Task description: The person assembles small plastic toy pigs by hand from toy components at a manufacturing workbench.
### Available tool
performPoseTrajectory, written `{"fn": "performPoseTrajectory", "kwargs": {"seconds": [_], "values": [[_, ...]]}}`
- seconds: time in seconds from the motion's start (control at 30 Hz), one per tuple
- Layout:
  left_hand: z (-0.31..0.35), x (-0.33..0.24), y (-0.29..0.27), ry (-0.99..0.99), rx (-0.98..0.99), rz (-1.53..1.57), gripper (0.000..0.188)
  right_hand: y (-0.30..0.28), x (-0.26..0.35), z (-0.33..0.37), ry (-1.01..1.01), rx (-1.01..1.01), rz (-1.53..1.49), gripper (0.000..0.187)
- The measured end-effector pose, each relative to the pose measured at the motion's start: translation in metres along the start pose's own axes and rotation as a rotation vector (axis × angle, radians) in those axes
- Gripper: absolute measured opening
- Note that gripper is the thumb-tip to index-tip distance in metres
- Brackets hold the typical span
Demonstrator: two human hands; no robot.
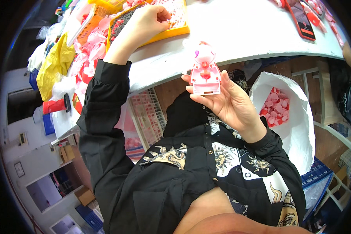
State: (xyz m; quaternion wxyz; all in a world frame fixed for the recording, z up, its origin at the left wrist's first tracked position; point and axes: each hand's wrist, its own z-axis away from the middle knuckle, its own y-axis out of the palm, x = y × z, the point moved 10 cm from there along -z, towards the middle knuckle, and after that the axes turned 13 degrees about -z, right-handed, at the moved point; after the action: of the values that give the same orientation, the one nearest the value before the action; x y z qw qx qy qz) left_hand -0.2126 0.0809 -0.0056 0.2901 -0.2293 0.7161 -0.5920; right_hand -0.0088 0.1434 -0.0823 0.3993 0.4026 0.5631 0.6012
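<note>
Pink and white toy; orange tray; white worktop; yellow bag; white sack of pink pieces; black shirt, sun-face print.

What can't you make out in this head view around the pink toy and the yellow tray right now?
- Left hand fingertips: curled down into the yellow tray, so whatever they pinch is hidden.
- Tray contents: too small to tell apart.
- Pink toy in the right hand: its back is turned away from the camera, its underside hidden by the fingers.
- White bag: only its top layer of pink pieces shows.
- Phone: cut off by the top edge.
</note>
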Motion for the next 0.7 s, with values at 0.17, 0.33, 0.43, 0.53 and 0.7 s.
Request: {"fn": "performPoseTrajectory", "kwargs": {"seconds": [0.17, 0.33, 0.43, 0.53, 0.7], "values": [[0.011, -0.017, -0.035, -0.109, -0.054, -0.066, 0.016, -0.006, -0.001, -0.002, 0.002, -0.009, -0.024, 0.062], [0.017, -0.02, -0.05, -0.103, -0.17, -0.136, 0.016, -0.009, -0.002, -0.006, -0.007, -0.022, -0.089, 0.05], [0.017, -0.021, -0.055, -0.072, -0.229, -0.123, 0.015, -0.006, -0.001, -0.012, -0.019, -0.01, -0.071, 0.049], [0.025, -0.036, -0.07, -0.101, -0.35, 0.093, 0.014, -0.007, 0.005, -0.019, -0.051, -0.012, -0.05, 0.048], [0.058, -0.067, -0.023, -0.143, 0.033, 0.824, 0.02, -0.003, 0.008, -0.028, -0.116, 0.021, 0.047, 0.048]]}}
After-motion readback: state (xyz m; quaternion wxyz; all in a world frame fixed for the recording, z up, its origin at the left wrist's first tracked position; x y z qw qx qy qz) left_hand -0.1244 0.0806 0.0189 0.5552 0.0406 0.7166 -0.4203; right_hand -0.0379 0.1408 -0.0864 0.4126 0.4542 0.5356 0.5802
